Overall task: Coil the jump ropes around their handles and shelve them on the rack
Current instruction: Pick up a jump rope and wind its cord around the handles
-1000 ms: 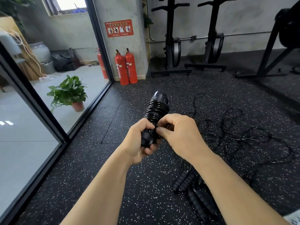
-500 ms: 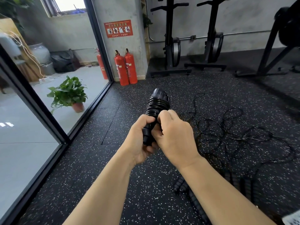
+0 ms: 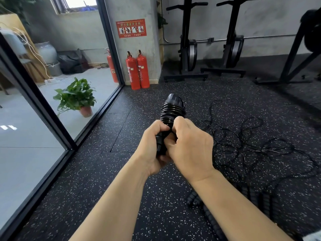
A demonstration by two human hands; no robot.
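- Left hand [image 3: 152, 145]: clenched round the lower end of the black jump-rope bundle [image 3: 171, 112], ribbed plastic handles wound in glossy cord. You hold it upright in the air above the middle of the black speckled rubber floor [image 3: 156, 214].
- Right hand [image 3: 191, 146]: fingers curled against the bundle just under the lowest turn of cord, touching your left hand. Likely pinching the cord's tail, but the tail itself is hidden.
- Progress, as judged: this rope is nearly coiled. Tight turns cover the upper half of the handles, and only securing the end looks left.
- Still to do: a tangle of thin black loose cords [image 3: 243, 141] sprawls over the floor towards its right edge. Black ribbed spare handles [image 3: 194, 200] lie by your right forearm, partly hidden. How many ropes there are, you cannot tell.
- Nothing is shelved. No storage rack is identifiable. Only tall black equipment stands [image 3: 186, 40] sit at the floor's far edge by the wall.
- Writing: the red wall sign [image 3: 131, 28] carries four white picture panels and lines of characters, too small to read. The two red fire extinguishers [image 3: 138, 70] below it bear small pale stickers, also illegible. No brand shows on the bundle.
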